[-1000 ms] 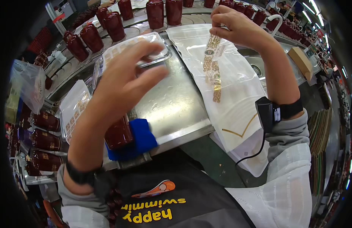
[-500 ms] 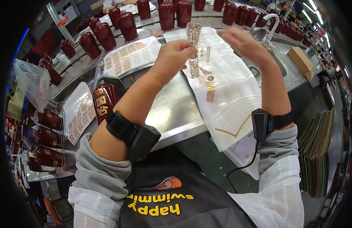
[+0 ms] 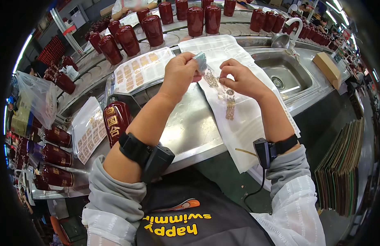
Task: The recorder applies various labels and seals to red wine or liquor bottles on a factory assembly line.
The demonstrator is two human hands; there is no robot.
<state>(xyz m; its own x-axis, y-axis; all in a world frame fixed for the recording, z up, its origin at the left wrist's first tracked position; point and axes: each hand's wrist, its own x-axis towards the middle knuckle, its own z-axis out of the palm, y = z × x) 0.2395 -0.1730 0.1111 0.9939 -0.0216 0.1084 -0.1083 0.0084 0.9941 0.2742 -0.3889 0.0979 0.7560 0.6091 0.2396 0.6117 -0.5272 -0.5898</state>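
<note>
My left hand (image 3: 178,76) is closed in a pinch on a decal strip near its upper end, where a shiny grey-green piece (image 3: 200,62) sticks up past the fingertips. Below, the strip's gold ornate pattern (image 3: 229,107) shows over a white sheet (image 3: 255,119) draped on the steel worktop. Close by on the right, my right hand (image 3: 242,80) has its thumb and fingers curled together beside the strip; what is between them, if anything, I cannot make out. A dark red bottle (image 3: 117,121) with gold characters lies tilted near my left forearm.
Sheets of gold decals (image 3: 136,69) lie beyond my left hand, with another decal sheet (image 3: 91,133) farther left. Red bottles (image 3: 152,30) stand along a curved conveyor (image 3: 173,37). On the right are a sink (image 3: 280,67), a faucet (image 3: 295,35) and a cardboard box (image 3: 326,67).
The right hand has come down and left to the strip, its fingers now curled. The strip's upper end, earlier upright with its pattern showing, is now turned and looks grey-green.
</note>
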